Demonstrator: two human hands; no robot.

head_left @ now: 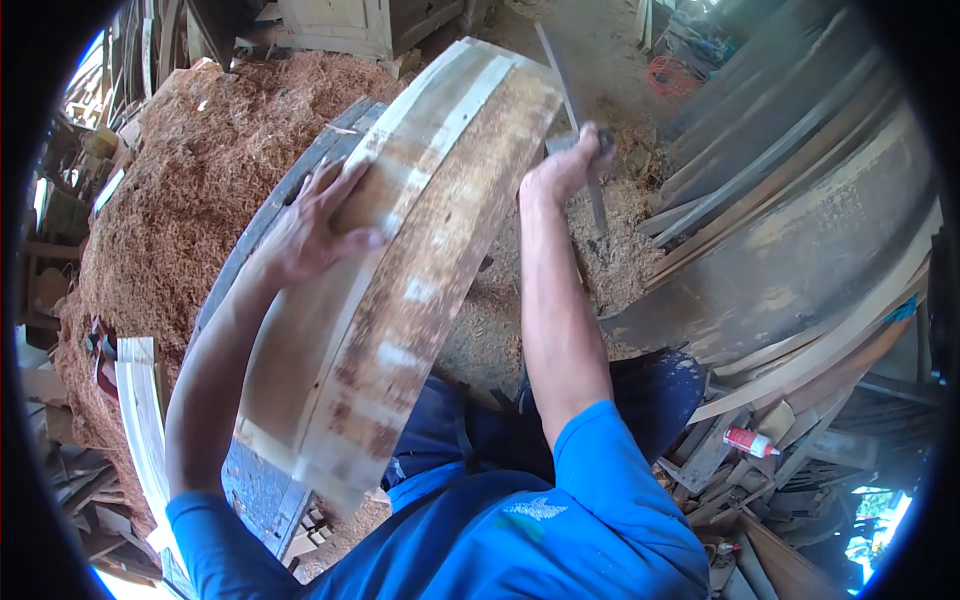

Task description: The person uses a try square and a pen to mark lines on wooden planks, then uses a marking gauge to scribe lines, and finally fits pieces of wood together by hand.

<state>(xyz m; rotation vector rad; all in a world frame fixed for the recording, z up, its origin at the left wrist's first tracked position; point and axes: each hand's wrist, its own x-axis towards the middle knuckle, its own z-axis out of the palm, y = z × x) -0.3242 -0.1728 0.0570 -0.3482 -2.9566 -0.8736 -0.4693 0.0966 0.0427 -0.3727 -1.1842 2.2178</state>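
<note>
The board [405, 275] hides much of the bench [256, 488]; the right hand [568, 166] covers the bar's [559, 78] middle; the shirt [520, 555] is cut off below.

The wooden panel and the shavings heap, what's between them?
In the head view, a blue-grey bench, with the left forearm crossing over it.

A worker [450, 555] wore a bright blue shirt [610, 505], creased across the front, where a ragged white mark [537, 508] showed beside a small greenish smear [523, 527]. Its short sleeves [588, 440] stopped above the forearms [562, 320], the left hand [312, 235] and right hand [570, 170] were bare, and below came dark navy trousers [425, 425] with pale specks [684, 370] over the right knee [655, 390]
</note>
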